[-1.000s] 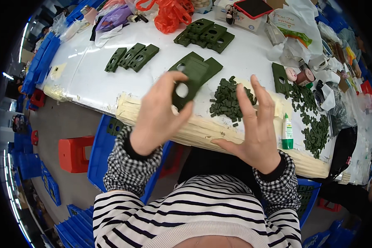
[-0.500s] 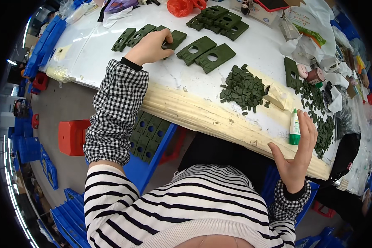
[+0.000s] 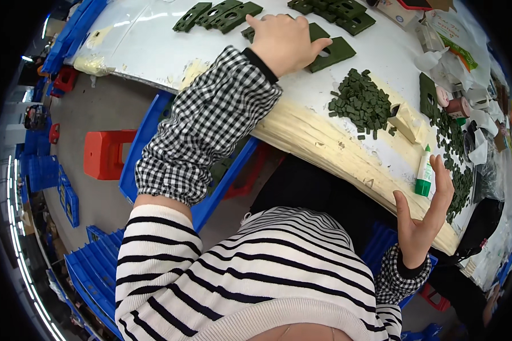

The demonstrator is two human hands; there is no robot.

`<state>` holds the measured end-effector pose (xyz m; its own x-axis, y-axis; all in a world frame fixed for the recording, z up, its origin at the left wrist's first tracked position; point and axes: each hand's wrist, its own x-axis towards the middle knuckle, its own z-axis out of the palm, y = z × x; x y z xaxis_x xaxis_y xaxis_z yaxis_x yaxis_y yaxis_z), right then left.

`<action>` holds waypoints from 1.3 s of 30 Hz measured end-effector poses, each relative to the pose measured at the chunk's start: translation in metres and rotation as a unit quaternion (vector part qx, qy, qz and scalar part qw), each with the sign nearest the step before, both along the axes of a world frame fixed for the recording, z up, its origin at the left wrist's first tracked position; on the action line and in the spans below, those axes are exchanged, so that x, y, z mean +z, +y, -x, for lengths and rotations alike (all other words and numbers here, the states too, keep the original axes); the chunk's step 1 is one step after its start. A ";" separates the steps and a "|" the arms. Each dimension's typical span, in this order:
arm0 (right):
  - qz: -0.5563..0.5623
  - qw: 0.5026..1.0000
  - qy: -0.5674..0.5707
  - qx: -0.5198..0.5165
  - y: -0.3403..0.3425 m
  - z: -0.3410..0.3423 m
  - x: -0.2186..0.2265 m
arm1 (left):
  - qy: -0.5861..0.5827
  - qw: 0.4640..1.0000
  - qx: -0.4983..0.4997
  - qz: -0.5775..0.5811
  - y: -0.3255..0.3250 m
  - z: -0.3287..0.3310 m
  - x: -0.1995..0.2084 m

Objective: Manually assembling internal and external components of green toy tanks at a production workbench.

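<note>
My left hand [image 3: 284,44] is over the far part of the table, back of the hand up. Its thumb stretches right over a dark green plastic plate with a round hole [image 3: 338,53]. The little finger sticks out to the left; the middle fingers are mostly hidden. Another green plate [image 3: 318,32] shows in part behind this hand, and a green edge [image 3: 247,34] shows at its left. My right hand [image 3: 424,219] is raised at the table's front edge, open, fingers up and thumb apart. Beside it stands a white glue bottle with a green base [image 3: 423,179].
Several green plates [image 3: 227,16] lie in a row at the far left, more are stacked [image 3: 347,12] at the back. A pile of small green pieces [image 3: 361,102] lies mid-table by a cream block [image 3: 407,122]. Below are a blue crate [image 3: 222,182] and a red stool [image 3: 105,154].
My left hand has moved right, from the row's end plate to the pair of plates. That end plate now sits closer in the row. My view has shifted; the right hand stays raised.
</note>
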<state>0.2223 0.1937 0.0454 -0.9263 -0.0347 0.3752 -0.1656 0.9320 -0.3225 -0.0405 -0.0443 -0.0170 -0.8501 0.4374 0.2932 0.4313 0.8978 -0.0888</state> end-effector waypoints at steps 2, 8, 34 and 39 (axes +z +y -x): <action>0.005 1.000 -0.005 -0.007 -0.001 -0.004 -0.002 | -0.049 0.998 0.030 0.034 0.008 0.001 0.003; 0.013 1.000 0.001 -0.014 -0.001 -0.010 -0.011 | -0.289 0.947 0.012 0.144 0.000 0.007 0.068; 0.041 0.999 -0.022 -0.002 -0.007 -0.015 -0.020 | -0.184 0.974 0.106 -0.081 -0.289 -0.179 0.023; 0.036 0.997 -0.018 0.059 -0.018 0.002 -0.017 | -0.320 0.910 0.262 -0.023 -0.344 -0.301 -0.080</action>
<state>0.2208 0.1759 0.0281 -0.9300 -0.1188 0.3480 -0.2604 0.8808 -0.3954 0.2609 -0.3884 -0.0966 -0.9415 -0.0777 -0.3280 -0.1070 0.9916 0.0721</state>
